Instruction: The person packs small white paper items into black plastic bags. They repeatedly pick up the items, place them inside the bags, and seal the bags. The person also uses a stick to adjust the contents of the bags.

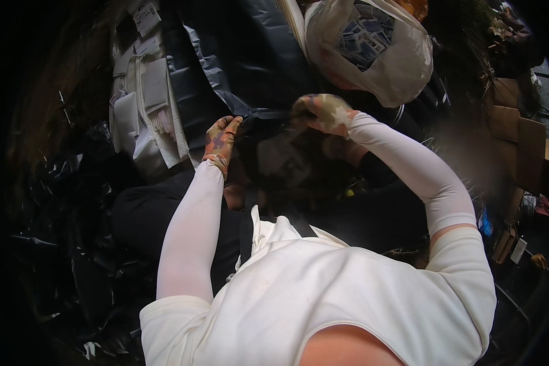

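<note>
My left hand (220, 141), in a camouflage-patterned glove, pinches the near edge of a black plastic sheet (265, 59) between thumb and fingertips. The sheet spreads away in front of me, with a shiny crease along its left part. Motion blurs my right hand (325, 112), gloved the same way, its fingers curled by the right end of that edge. Whether those fingers grip the plastic is hard to tell. Below the hands, between my legs, lies a dim pale flat piece (281, 158), too blurred to name.
Left of the sheet are stacked white padded envelopes (153, 84) and loose papers. A white plastic bag (402, 75) full of small printed pieces (366, 34) stands at upper right. Cardboard pieces (528, 142) lie far right. Crumpled black plastic (87, 256) covers the lower left.
</note>
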Demonstrator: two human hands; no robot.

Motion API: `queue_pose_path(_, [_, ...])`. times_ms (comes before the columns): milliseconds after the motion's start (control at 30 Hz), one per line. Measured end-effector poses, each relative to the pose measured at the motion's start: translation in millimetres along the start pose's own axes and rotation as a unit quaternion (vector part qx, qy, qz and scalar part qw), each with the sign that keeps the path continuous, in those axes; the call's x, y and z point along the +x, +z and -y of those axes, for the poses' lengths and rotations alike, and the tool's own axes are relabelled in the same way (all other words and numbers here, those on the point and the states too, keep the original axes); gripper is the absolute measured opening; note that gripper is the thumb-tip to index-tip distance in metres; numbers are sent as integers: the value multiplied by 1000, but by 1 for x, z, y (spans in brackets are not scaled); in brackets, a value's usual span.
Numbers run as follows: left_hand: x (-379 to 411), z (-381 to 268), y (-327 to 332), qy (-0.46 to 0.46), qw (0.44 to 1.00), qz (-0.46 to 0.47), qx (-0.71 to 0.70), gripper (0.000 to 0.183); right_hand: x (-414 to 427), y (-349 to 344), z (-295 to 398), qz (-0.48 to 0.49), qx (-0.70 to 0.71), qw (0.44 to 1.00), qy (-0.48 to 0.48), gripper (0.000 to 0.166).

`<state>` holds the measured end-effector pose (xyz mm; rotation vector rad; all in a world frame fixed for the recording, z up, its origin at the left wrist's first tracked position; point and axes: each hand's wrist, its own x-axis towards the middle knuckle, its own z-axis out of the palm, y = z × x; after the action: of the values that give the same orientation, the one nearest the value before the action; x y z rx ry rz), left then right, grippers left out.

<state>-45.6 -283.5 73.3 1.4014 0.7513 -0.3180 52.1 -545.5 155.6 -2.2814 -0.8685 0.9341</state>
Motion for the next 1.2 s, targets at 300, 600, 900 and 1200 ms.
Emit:
queue_pose_path(300, [2,9,-14,86,995,-43,32,38,97,76,34,-47,22,998,-22,28])
queue_pose_path(600, [-6,-6,-14,78,995,-48,30,33,87,79,49,-122,31,991,-43,27])
queue_pose_path(900, [4,7,-22,43,998,-27,-28,34,68,58,70,-91,-86,992,-23,29])
queue_pose_path(1200, [11,-10,-34,19,963,26,268,35,-36,-7,-17,159,60,985,0,47])
